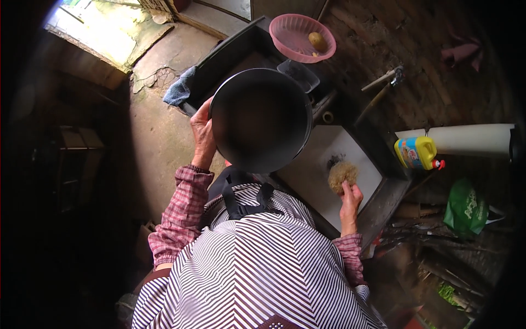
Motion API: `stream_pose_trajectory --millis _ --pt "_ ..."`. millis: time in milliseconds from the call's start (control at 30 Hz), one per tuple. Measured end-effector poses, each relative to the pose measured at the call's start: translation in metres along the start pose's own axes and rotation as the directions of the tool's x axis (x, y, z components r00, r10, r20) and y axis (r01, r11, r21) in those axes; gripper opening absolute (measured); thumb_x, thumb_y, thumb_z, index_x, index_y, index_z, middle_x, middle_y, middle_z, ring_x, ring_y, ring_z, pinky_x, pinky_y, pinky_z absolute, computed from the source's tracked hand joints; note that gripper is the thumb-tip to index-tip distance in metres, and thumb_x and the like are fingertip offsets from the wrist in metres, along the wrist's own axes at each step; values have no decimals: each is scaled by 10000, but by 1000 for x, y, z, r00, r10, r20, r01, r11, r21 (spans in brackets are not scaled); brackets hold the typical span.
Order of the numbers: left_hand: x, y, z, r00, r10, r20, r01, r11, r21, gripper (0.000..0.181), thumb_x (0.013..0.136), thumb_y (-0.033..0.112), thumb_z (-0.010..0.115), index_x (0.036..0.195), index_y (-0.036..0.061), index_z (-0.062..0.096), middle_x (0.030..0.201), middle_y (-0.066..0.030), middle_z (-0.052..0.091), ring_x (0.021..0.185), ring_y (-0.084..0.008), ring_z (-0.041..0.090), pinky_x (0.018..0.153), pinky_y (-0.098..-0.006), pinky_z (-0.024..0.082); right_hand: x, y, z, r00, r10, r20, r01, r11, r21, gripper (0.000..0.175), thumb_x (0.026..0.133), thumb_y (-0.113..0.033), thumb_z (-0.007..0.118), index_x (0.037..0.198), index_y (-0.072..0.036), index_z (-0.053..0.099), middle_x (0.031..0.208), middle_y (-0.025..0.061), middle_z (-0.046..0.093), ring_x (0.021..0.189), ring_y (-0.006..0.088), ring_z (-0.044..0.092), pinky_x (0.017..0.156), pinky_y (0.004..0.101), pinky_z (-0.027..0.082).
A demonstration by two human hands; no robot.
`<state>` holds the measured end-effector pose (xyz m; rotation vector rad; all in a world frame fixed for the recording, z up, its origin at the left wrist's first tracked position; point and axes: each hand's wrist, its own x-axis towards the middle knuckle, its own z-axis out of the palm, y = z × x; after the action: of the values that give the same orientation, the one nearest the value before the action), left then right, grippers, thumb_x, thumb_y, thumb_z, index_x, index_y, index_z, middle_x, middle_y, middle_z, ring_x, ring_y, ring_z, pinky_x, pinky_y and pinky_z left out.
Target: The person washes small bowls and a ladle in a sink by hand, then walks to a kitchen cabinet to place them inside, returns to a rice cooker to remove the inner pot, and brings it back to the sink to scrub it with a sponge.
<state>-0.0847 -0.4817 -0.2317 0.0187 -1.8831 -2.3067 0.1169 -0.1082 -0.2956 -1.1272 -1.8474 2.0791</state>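
My left hand point(202, 135) grips the left rim of a dark round pan point(261, 123), tilted up before my body. The pan's dark middle shows no detail. In my right hand point(351, 201) is a fibrous, straw-coloured scrubber point(342, 176), pinched by its near edge. The scrubber is over the pale bottom of a sink basin point(316, 164), beside a dark smudge or scrap point(335, 159). Part of the basin lies hidden behind the pan.
A second, darker basin point(246, 53) has a blue cloth point(181, 87) over its edge. Beyond the pan are a clear plastic tub point(299, 75) and a pink basket point(283, 37) holding a potato point(317, 41). A faucet point(396, 76) and a yellow detergent jug point(416, 153) stand right.
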Motion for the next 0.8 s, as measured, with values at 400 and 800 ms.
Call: stream_pose_trajectory --millis 400,800 --pt "-20 -28 -20 955 -296 -26 269 897 -351 303 797 -62 574 1083 20 628 902 -33 665 750 -105 630 676 -234 527 -31 44 14 996 -89 -23 83 978 -190 194 866 -171 609 740 -67 506 714 -24 445 667 76 396 580 273 343" --pt "-17 -15 -37 970 -242 23 219 829 -514 319 794 -62 557 1094 32 610 922 -43 663 751 -121 634 673 -242 530 -31 65 1 996 -88 -21 86 991 -100 257 864 -221 620 1000 -9 569 1035 82 579 979 184 516 850 394 431"
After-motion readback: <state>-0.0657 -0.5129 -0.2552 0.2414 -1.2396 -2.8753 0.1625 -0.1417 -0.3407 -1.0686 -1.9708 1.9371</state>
